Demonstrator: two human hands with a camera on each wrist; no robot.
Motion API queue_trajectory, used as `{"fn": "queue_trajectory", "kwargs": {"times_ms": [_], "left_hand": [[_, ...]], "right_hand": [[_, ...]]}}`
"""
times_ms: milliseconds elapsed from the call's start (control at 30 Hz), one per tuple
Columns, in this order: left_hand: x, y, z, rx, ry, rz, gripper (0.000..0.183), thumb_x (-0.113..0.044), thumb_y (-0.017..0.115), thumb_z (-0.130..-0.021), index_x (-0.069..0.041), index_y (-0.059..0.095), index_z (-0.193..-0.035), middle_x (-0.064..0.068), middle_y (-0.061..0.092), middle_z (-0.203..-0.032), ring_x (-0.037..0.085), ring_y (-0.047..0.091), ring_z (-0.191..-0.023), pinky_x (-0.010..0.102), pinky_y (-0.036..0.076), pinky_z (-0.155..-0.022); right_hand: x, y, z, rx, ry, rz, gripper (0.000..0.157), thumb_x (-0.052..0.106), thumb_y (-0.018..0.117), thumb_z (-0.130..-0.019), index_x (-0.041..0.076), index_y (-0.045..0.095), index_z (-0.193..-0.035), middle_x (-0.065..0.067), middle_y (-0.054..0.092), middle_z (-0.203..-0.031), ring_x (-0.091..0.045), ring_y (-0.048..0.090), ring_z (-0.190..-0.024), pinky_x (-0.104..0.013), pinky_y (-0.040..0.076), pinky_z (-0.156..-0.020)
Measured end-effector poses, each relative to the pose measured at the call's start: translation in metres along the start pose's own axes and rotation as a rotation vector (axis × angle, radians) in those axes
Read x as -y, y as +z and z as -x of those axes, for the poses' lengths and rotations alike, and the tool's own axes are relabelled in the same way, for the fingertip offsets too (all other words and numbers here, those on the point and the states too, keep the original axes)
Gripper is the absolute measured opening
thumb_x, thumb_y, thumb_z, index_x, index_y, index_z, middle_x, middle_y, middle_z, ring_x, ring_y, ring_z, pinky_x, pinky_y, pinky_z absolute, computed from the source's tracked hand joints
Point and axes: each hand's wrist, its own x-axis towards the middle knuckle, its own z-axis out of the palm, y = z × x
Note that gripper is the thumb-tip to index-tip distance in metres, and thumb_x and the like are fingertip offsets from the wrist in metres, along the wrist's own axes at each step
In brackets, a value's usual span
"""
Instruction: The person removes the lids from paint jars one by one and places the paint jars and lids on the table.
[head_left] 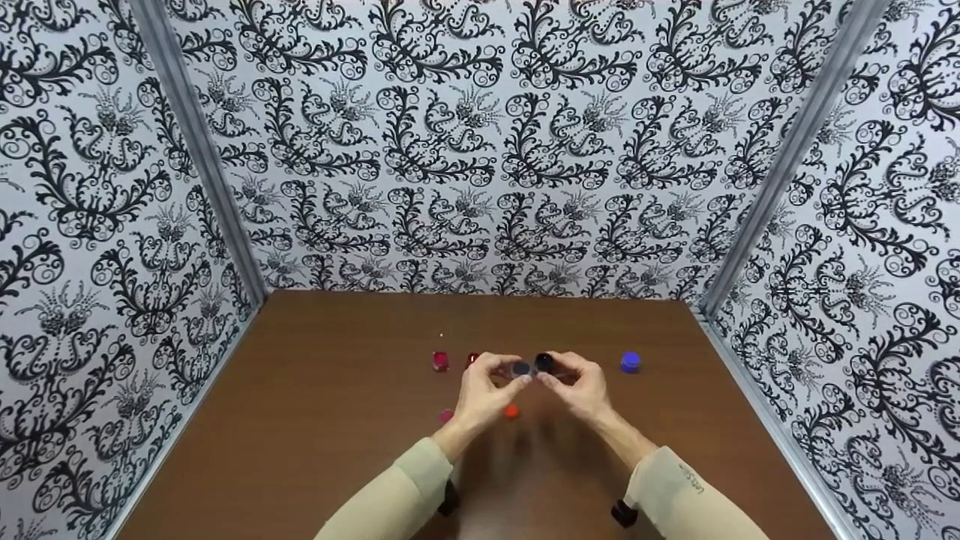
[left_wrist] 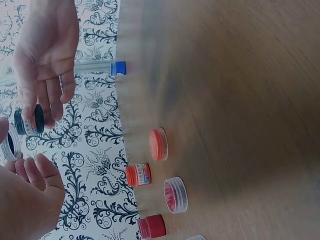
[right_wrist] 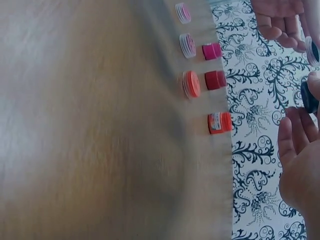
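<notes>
My left hand [head_left: 486,386] pinches a clear ridged lid [left_wrist: 11,144] with black paint inside it. A small black paint jar [left_wrist: 31,121] with a label on its side is gripped between the thumb and fingers of my right hand [head_left: 581,386]. Lid and jar are held up above the table, side by side and close together. Below them lies an orange lid [left_wrist: 158,144], with an orange paint jar [left_wrist: 138,174] farther back. The orange jar is hidden behind the hands in the head view.
A blue jar [head_left: 630,362] stands at the right on the brown table [head_left: 337,450]. Toward the left are a red jar [right_wrist: 215,80], a pink jar [right_wrist: 212,51] and clear lids with red [right_wrist: 187,45] and pink [right_wrist: 183,13] paint. Patterned walls [head_left: 480,150] enclose the table.
</notes>
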Motion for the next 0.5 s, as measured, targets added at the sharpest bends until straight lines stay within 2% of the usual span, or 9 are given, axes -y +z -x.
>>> {"fn": "queue_trajectory", "kwargs": {"times_ms": [133,200,333,500], "left_hand": [[0.003,0.002,0.002,0.017,-0.006,-0.014,0.032,-0.021,0.092,-0.094,-0.009,0.084,-0.122,0.013,0.075,-0.108,0.035,0.076,-0.101,0.026,0.065,-0.090],[0.004,0.003,0.003,0.032,-0.010,-0.015,0.033,-0.022,0.092,-0.095,-0.008,0.083,-0.123,0.013,0.074,-0.109,0.036,0.076,-0.102,0.033,0.068,-0.092],[0.005,0.006,0.006,0.057,-0.025,-0.025,0.033,-0.021,0.091,-0.095,-0.007,0.083,-0.124,0.013,0.073,-0.109,0.031,0.077,-0.099,0.040,0.069,-0.092],[0.006,0.012,0.008,0.076,-0.026,-0.087,0.030,-0.021,0.091,-0.093,-0.009,0.084,-0.120,0.009,0.074,-0.104,0.019,0.073,-0.095,0.032,0.067,-0.087]], "right_hand": [[-0.004,-0.004,-0.004,-0.022,0.052,-0.015,0.038,-0.015,0.087,-0.086,-0.014,0.079,-0.123,-0.032,0.075,-0.111,-0.010,0.081,-0.094,-0.022,0.067,-0.084],[-0.006,-0.006,-0.007,-0.025,0.069,-0.014,0.037,-0.015,0.087,-0.086,-0.014,0.079,-0.123,-0.033,0.074,-0.112,-0.008,0.081,-0.093,-0.021,0.066,-0.085],[-0.012,-0.009,-0.012,-0.032,0.069,0.008,0.036,-0.012,0.088,-0.087,-0.014,0.079,-0.122,-0.033,0.074,-0.112,-0.003,0.079,-0.091,-0.018,0.065,-0.083],[-0.020,-0.012,-0.017,-0.042,0.052,0.053,0.035,-0.011,0.089,-0.087,-0.010,0.080,-0.121,-0.029,0.076,-0.109,0.001,0.076,-0.091,-0.018,0.065,-0.084]]}}
